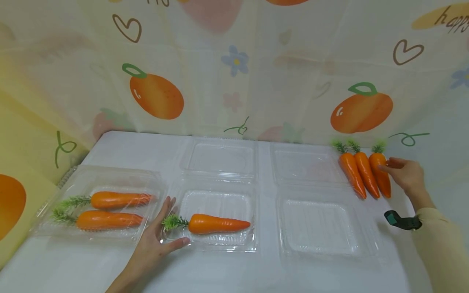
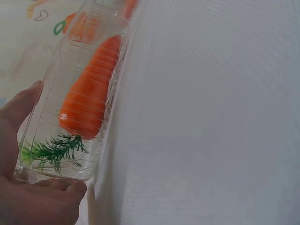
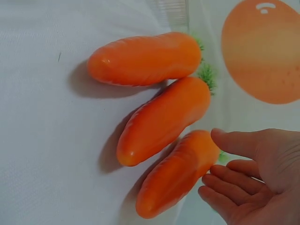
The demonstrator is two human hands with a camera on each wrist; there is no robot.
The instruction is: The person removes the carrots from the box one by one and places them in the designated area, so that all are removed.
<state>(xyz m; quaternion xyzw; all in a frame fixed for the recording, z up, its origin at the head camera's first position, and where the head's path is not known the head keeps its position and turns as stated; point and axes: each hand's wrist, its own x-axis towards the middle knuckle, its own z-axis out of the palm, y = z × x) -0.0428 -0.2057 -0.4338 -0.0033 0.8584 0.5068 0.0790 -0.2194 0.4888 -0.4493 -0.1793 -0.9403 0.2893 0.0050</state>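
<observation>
On the white table, the left hand lay flat beside a tray holding one carrot; the right hand, fingers loose, touched the nearest of three loose carrots

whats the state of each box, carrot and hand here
left box: lid shut, two carrots inside
middle box: lid open, one carrot inside
right box: lid open, nothing inside
three loose carrots: lying side by side on the table
left hand: fingers straight, touching the middle box's near corner
right hand: fingers relaxed, touching the rightmost loose carrot
</observation>
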